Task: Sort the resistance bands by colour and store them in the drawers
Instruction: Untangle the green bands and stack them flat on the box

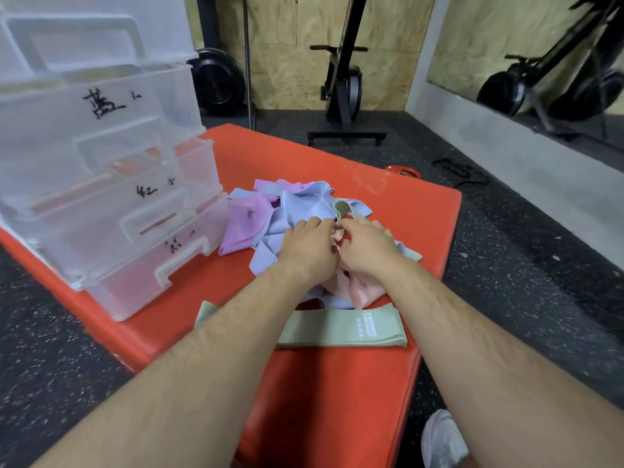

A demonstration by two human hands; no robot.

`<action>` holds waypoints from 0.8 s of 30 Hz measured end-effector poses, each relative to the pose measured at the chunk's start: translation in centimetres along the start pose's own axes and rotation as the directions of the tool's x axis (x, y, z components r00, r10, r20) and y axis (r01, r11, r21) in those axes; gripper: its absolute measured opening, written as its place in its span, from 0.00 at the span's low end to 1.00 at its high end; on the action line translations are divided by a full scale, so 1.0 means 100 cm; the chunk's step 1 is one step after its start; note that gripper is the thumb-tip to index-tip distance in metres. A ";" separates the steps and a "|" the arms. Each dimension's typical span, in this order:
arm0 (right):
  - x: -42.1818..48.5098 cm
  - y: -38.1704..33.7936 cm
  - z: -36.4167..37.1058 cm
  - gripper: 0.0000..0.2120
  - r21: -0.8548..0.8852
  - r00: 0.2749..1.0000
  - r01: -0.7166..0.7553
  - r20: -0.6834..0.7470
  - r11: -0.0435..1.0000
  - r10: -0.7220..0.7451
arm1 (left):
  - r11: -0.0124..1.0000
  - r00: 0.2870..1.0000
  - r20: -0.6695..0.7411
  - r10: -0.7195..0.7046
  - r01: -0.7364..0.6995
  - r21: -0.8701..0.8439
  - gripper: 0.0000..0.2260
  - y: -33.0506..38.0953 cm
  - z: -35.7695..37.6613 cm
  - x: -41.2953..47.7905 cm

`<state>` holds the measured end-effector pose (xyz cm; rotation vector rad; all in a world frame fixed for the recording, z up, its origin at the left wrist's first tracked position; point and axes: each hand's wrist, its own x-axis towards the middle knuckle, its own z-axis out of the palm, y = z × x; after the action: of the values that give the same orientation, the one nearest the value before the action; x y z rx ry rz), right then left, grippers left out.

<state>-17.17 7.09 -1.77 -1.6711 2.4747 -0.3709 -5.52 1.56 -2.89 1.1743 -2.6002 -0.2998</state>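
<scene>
A heap of resistance bands lies in the middle of an orange mat (337, 393): blue bands (305, 204), purple bands (244, 221), pink bands (359, 288) and a green loop (342, 208) at the top. My left hand (309, 246) and my right hand (366, 244) rest side by side on the heap, fingers pinching a pink band (337, 234) between them. A flat stack of green bands (341, 327) lies nearer to me, partly under my left forearm. The clear plastic drawer unit (111, 184) stands at the left, its drawers pulled out and marked with handwritten labels.
The mat lies on dark speckled rubber flooring (506, 265). A black exercise machine (344, 89) stands beyond the mat against a plywood wall. A mirror runs along the right. A white shoe (442, 440) shows at the bottom right. A black strap (462, 172) lies on the floor.
</scene>
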 end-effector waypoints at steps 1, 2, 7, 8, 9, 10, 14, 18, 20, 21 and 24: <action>0.006 -0.001 0.003 0.20 0.035 1.000 -0.009 0.013 0.999 0.009 | 1.000 1.000 0.002 -0.013 0.013 -0.011 0.16 0.000 0.001 0.001; 0.013 -0.001 0.007 0.20 0.073 0.999 -0.029 0.032 0.997 0.027 | 1.000 1.000 0.001 -0.023 0.023 -0.016 0.16 -0.001 0.002 0.001; 0.022 0.001 0.024 0.14 0.069 0.997 -0.051 0.064 0.996 0.047 | 1.000 0.999 -0.036 -0.010 0.009 -0.025 0.12 -0.003 -0.004 -0.007; 0.021 -0.001 0.025 0.12 0.071 0.998 -0.049 0.034 0.996 0.047 | 0.999 0.999 -0.045 -0.007 0.005 -0.035 0.12 -0.003 -0.007 -0.008; 0.021 -0.003 0.025 0.10 0.087 0.998 -0.055 -0.013 0.995 0.056 | 0.999 0.999 -0.053 -0.006 0.003 -0.050 0.12 -0.004 -0.010 -0.009; 0.021 -0.005 0.023 0.08 0.122 0.995 -0.063 -0.069 0.990 0.072 | 0.998 0.998 -0.057 -0.003 -0.001 -0.066 0.12 -0.005 -0.013 -0.011; 0.015 -0.011 0.000 0.15 0.316 0.977 0.014 -0.207 0.949 0.055 | 0.985 0.999 -0.034 0.016 -0.021 -0.173 0.17 -0.006 -0.028 -0.019; -0.014 -0.021 -0.035 0.18 0.595 0.970 0.081 -0.232 0.799 0.075 | 0.911 0.998 -0.057 0.022 -0.043 -0.409 0.19 -0.004 -0.043 -0.031; -0.030 -0.025 -0.045 0.18 0.695 0.978 0.086 -0.195 0.714 0.073 | 0.858 0.998 -0.059 0.015 -0.043 -0.512 0.19 -0.003 -0.051 -0.040; -0.039 -0.025 -0.049 0.18 0.741 0.984 0.079 -0.164 0.666 0.066 | 0.831 0.998 -0.056 0.007 -0.037 -0.554 0.19 -0.003 -0.054 -0.045; -0.062 -0.025 -0.057 0.20 0.838 0.997 0.077 -0.082 0.540 -0.016 | 0.756 0.995 -0.083 -0.052 -0.016 -0.654 0.17 -0.002 -0.063 -0.059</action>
<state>-14.01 12.73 4.24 -1.2572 1.7252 -1.3854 0.43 5.37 2.03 0.9124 -2.0952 -1.0353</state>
